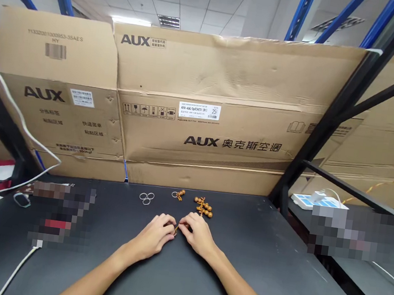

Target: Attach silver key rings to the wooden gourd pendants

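My left hand (157,235) and my right hand (200,235) meet low over the black table, fingertips nearly touching. Between them shows a short brown cord (176,229), pinched by my right hand; it looks like part of a gourd pendant, whose body is mostly behind the fingers. My left fingers are closed at the cord's lower end, and what they grip is hidden. Just beyond my right hand lies a small pile of brown wooden gourd pendants (206,210) with cords. To its left lies a gourd pendant (180,194) with a metal ring (174,194) at its end.
Three loose metal rings (146,202) lie on the black table (239,269), beyond my left hand. Glasses (22,200) and a white cable (17,269) are at left. Cardboard (199,152) walls the back. A power strip (304,201) sits on the right-hand surface beyond the black frame.
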`<state>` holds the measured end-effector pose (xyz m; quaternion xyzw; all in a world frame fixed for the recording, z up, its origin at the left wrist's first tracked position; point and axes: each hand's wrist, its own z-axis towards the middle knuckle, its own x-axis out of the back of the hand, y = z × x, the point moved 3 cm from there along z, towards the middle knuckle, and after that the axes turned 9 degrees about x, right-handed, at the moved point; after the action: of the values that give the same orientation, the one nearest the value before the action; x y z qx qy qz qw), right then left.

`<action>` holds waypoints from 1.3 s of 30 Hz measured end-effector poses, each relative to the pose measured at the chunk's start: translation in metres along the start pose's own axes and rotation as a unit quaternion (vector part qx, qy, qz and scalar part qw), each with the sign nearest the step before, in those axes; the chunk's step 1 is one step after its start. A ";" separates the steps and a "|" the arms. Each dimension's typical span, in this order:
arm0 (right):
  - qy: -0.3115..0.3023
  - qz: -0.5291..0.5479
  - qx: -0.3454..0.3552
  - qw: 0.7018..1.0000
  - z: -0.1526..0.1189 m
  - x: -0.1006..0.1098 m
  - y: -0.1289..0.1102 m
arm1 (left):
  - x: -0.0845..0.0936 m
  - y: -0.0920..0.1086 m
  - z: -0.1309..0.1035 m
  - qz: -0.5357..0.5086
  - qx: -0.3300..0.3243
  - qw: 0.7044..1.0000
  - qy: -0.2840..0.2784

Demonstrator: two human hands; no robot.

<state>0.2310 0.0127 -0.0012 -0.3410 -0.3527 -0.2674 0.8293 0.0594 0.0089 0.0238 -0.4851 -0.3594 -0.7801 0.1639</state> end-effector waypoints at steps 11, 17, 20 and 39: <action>-0.021 -0.004 0.044 0.999 -0.001 0.007 -0.013 | -0.002 -0.009 0.000 0.058 0.050 0.996 0.041; -0.050 -0.070 0.003 0.996 -0.003 0.002 -0.004 | -0.005 -0.017 0.001 0.091 0.057 0.994 0.033; -0.083 -0.065 -0.025 0.994 -0.005 0.000 0.001 | -0.007 -0.025 0.000 0.099 0.072 0.992 0.009; -0.107 -0.032 -0.035 0.993 -0.005 0.000 0.003 | -0.014 -0.034 -0.002 0.073 0.086 0.994 0.005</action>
<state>0.2346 0.0110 -0.0047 -0.3851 -0.4407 -0.2684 0.7651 0.0436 0.0293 -0.0025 -0.4901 -0.3882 -0.7348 0.2630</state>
